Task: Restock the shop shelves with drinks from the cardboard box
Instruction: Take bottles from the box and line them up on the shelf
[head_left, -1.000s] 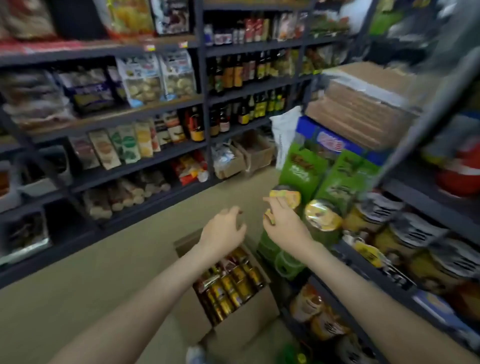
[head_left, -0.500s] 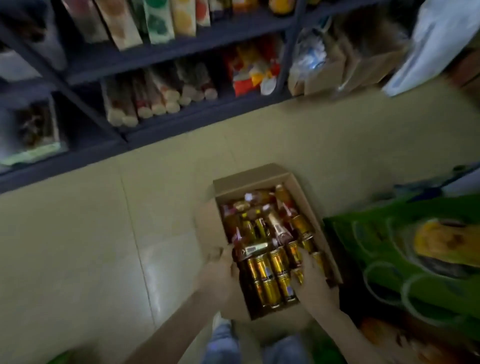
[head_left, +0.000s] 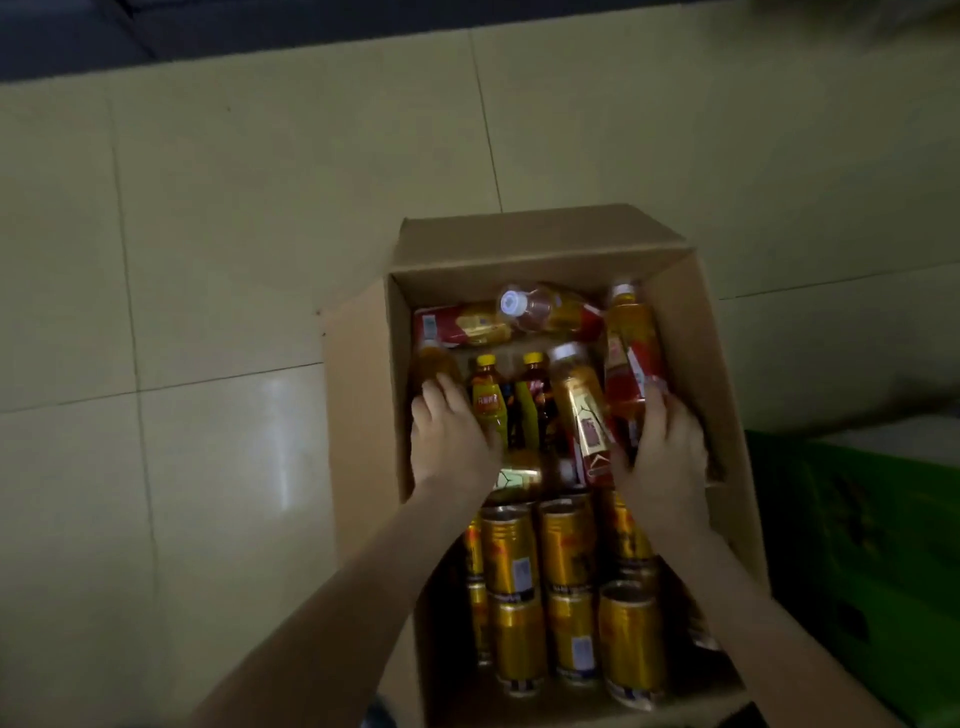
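An open cardboard box (head_left: 545, 244) stands on the floor below me. Its far half holds several plastic drink bottles lying and standing in a jumble; its near half holds gold cans (head_left: 566, 540) in rows. My left hand (head_left: 452, 441) lies inside the box at the left, with straight fingers resting on an amber bottle (head_left: 434, 364) beside a yellow-capped bottle (head_left: 488, 395). My right hand (head_left: 667, 452) is at the right side, thumb and fingers either side of a red-labelled bottle (head_left: 626, 364). A gold-labelled bottle (head_left: 579, 405) lies between my hands.
Pale floor tiles (head_left: 208, 260) spread to the left of and beyond the box. A green carton (head_left: 857, 545) sits against the box on the right. The dark base of a shelf unit (head_left: 156, 31) runs along the top edge.
My view dropped from the shelves to straight above the box. My right hand no longer holds the yellow item at the shelf. Both hands have reached further in, onto the bottles.
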